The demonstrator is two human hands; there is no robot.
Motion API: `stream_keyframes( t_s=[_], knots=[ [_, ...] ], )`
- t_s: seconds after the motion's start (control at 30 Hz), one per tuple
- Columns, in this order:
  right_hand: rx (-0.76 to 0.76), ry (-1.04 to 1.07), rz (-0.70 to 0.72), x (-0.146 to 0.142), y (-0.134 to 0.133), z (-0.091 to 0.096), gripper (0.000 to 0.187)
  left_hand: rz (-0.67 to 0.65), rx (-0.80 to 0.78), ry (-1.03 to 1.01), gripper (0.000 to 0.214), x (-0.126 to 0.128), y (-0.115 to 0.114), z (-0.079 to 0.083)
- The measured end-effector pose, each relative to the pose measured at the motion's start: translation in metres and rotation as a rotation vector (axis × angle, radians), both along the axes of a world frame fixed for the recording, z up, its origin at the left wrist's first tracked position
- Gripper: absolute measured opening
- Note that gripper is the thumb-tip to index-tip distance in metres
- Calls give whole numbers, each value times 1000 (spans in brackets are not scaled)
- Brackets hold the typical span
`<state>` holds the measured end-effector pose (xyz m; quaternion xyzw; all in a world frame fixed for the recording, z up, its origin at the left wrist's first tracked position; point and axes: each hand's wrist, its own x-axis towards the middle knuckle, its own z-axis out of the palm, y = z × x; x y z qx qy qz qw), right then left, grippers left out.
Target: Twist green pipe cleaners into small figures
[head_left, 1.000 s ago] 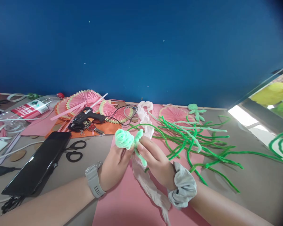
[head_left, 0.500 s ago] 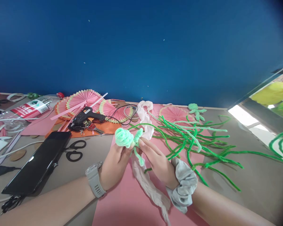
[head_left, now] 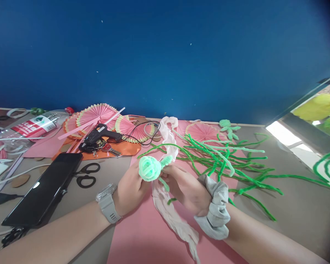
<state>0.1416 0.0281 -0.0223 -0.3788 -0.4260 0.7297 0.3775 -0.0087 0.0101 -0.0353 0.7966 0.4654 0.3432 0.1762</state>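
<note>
A mint-green pipe cleaner flower with a coiled, rose-like head is held up in front of me, its face turned toward the camera. My left hand, with a grey watch on the wrist, grips it from behind and the left; the fingertips are hidden by the bloom. My right hand, wearing a grey scrunchie, has its fingers curled at the flower's leaf and stem on the right side. One short leaf points up right and another hangs below. Under the hands lies a crumpled white paper strip on pink paper.
Many green pipe cleaners spread to the right, with a second mint flower behind. To the left are a phone, scissors, a glue gun, pink paper fans and a plastic bottle. A blue panel rises behind.
The flower has been turned so its spiral face points at me, and it sits slightly further right. My right hand has rolled and its fingers have curled in more.
</note>
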Motion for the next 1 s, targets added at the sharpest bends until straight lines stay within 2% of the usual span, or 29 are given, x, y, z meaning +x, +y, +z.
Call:
stream_keyframes(
  t_s=[0.23, 0.4, 0.5, 0.63, 0.87, 1.0],
  knots=[
    [-97, 120, 60, 1, -3, 1, 11, -8, -32, -8, 22, -1, 0, -1],
    [-81, 154, 59, 3, 0, -2, 18, 6, -133, -181, 21, 4, 2, 5],
    [-3, 100, 84, 4, 2, -1, 21, 58, -211, -247, 25, 7, 3, 6],
    [102, -45, 59, 5, 2, -1, 21, 160, -267, -239, 32, 7, 4, 4],
    [98, -127, -27, 2, -2, -2, 19, 110, -315, -298, 29, 8, 5, 5],
    [184, -160, 18, 3, -1, -1, 20, 111, -343, -332, 29, 9, 4, 5]
  ],
)
